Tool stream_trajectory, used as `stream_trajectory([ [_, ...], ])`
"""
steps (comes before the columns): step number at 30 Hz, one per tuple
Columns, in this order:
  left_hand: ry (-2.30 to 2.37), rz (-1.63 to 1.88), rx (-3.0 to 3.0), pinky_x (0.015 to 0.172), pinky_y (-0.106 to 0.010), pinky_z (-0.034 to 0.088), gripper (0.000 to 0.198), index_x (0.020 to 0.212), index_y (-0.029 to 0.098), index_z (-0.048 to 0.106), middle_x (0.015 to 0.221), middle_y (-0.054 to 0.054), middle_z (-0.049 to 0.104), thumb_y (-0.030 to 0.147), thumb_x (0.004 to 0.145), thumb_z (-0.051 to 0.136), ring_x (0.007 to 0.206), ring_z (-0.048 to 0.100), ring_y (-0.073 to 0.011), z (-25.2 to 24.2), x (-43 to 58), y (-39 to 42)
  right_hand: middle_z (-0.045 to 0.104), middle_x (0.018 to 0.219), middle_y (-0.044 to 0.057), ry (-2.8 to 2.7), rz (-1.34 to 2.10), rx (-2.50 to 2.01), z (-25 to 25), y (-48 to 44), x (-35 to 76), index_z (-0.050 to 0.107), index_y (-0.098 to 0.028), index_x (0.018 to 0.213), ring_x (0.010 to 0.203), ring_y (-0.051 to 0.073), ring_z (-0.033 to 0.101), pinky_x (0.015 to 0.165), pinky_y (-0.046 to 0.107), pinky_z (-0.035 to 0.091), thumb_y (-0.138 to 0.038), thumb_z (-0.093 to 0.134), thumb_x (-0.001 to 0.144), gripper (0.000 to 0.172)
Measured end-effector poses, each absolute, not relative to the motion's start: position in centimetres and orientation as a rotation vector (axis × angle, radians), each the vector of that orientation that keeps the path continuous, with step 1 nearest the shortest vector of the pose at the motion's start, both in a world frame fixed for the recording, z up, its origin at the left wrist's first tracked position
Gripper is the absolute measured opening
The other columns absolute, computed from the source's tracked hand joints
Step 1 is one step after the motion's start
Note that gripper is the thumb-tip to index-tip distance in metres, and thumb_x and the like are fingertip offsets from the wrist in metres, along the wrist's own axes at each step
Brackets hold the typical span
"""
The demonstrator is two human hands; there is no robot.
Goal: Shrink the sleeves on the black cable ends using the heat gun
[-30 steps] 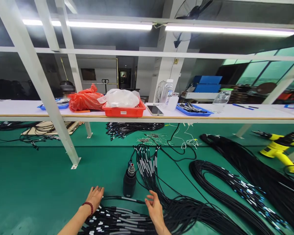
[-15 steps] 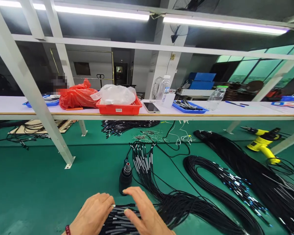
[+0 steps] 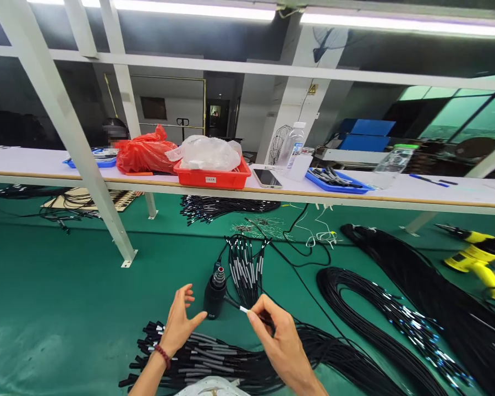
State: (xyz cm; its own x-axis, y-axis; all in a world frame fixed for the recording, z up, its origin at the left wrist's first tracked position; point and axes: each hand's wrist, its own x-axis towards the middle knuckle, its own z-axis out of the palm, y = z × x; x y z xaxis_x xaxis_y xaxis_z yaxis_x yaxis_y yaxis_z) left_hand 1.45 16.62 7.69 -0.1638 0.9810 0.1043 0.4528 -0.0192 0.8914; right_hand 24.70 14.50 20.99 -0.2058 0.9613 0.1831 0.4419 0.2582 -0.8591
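Observation:
Between thumb and fingers, my right hand [image 3: 278, 338] pinches a black cable [image 3: 233, 302] with a white band at the fingertips. Its dark end reaches toward the black heat gun [image 3: 214, 294], which stands upright with its stepped metal nozzle pointing up. My left hand [image 3: 180, 319] is open, fingers spread, just left of the heat gun and holding nothing. Below both hands lies a bundle of black cables [image 3: 214, 357] with grey sleeves. Behind the heat gun, another cable bundle [image 3: 245, 269] with grey sleeves is fanned out on the green mat.
Coiled black cables [image 3: 355, 286] and a long dark bundle [image 3: 404, 275] lie to the right, near a yellow heat gun [image 3: 474, 258]. Above the mat, a shelf [image 3: 226, 193] carries a red tray [image 3: 212, 179], a phone [image 3: 267, 177] and a blue tray [image 3: 357, 189]. A white post [image 3: 86, 165] stands left.
My hands have moved apart and up from the near bundle. My right hand now holds a cable beside the heat gun; my left hand has opened. The camera view has shifted.

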Motion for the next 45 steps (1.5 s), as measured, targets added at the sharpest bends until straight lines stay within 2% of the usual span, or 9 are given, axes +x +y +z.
stream_trajectory([
  [7,1.609,0.969,1.486,0.113,-0.043,0.032,0.098,0.140,0.012,0.032,0.141,-0.017,0.045,0.023,0.054,0.077,0.134,0.041,-0.0307,-0.2,4.3,20.2,0.044,0.058,-0.002,-1.609,0.774,-1.367,20.7,15.4,26.1,0.048,-0.021,0.062,0.054,0.013,0.039,0.050,0.024,0.034,-0.060,0.051,0.083,0.045],
  [15,1.690,0.985,1.459,0.112,-0.047,0.033,0.075,0.133,0.011,0.040,0.136,-0.017,0.053,0.030,0.066,0.068,0.131,0.045,-0.0309,-2.3,5.9,21.3,0.045,0.059,-0.002,-1.489,0.804,-1.351,21.3,16.1,26.7,0.050,-0.020,0.062,0.055,0.013,0.041,0.051,0.024,0.037,-0.060,0.055,0.081,0.044],
  [23,1.685,0.970,1.452,0.111,-0.046,0.035,0.078,0.135,0.012,0.039,0.136,-0.017,0.053,0.033,0.066,0.068,0.130,0.047,-0.0309,-3.5,5.7,18.7,0.039,0.060,-0.004,-1.374,0.905,-1.303,21.9,16.9,26.2,0.048,-0.020,0.065,0.055,0.011,0.034,0.050,0.023,0.033,-0.057,0.057,0.081,0.041],
  [27,1.659,0.887,1.437,0.114,-0.045,0.031,0.082,0.135,0.011,0.039,0.141,-0.018,0.049,0.024,0.060,0.069,0.134,0.042,-0.0321,-3.4,5.5,17.5,0.033,0.061,-0.005,-1.346,1.061,-1.227,22.6,17.4,25.1,0.042,-0.021,0.066,0.055,0.011,0.029,0.050,0.022,0.029,-0.054,0.055,0.084,0.039],
  [31,1.574,0.839,1.429,0.112,-0.043,0.033,0.085,0.132,0.015,0.043,0.138,-0.017,0.050,0.012,0.051,0.069,0.131,0.044,-0.0319,-0.3,2.6,17.4,0.035,0.064,-0.005,-1.504,1.099,-1.178,23.9,17.9,24.2,0.043,-0.020,0.067,0.059,0.011,0.031,0.054,0.022,0.030,-0.050,0.053,0.086,0.037],
  [33,1.573,0.841,1.319,0.099,-0.041,0.045,0.064,0.123,0.016,0.049,0.121,-0.015,0.061,0.023,0.062,0.068,0.113,0.059,-0.0290,3.3,0.6,17.2,0.037,0.065,-0.004,-1.641,1.138,-1.173,24.4,17.9,23.9,0.043,-0.019,0.068,0.061,0.011,0.033,0.055,0.022,0.029,-0.047,0.052,0.089,0.036],
  [36,1.457,0.955,1.347,0.083,-0.033,0.049,0.032,0.092,0.017,0.058,0.093,-0.008,0.066,0.048,0.083,0.055,0.088,0.063,-0.0212,10.7,-1.2,16.4,0.041,0.066,-0.004,-1.838,1.213,-1.165,24.5,17.6,23.3,0.044,-0.019,0.070,0.062,0.011,0.036,0.054,0.022,0.029,-0.042,0.050,0.091,0.031],
  [40,1.311,0.920,1.431,0.070,-0.027,0.047,0.047,0.080,0.018,0.057,0.074,-0.003,0.062,0.056,0.093,0.033,0.070,0.059,-0.0160,19.3,-0.3,14.7,0.048,0.072,-0.002,-2.016,1.184,-1.171,24.1,17.1,22.3,0.048,-0.019,0.073,0.068,0.012,0.042,0.057,0.022,0.030,-0.035,0.049,0.093,0.026],
  [45,1.355,0.811,1.530,0.061,-0.024,0.040,0.054,0.063,0.017,0.053,0.061,0.000,0.055,0.058,0.093,0.032,0.060,0.051,-0.0134,21.9,1.9,14.1,0.051,0.074,-0.002,-2.129,1.108,-1.194,24.2,17.0,22.0,0.049,-0.019,0.073,0.071,0.013,0.045,0.063,0.023,0.033,-0.032,0.047,0.094,0.025],
])
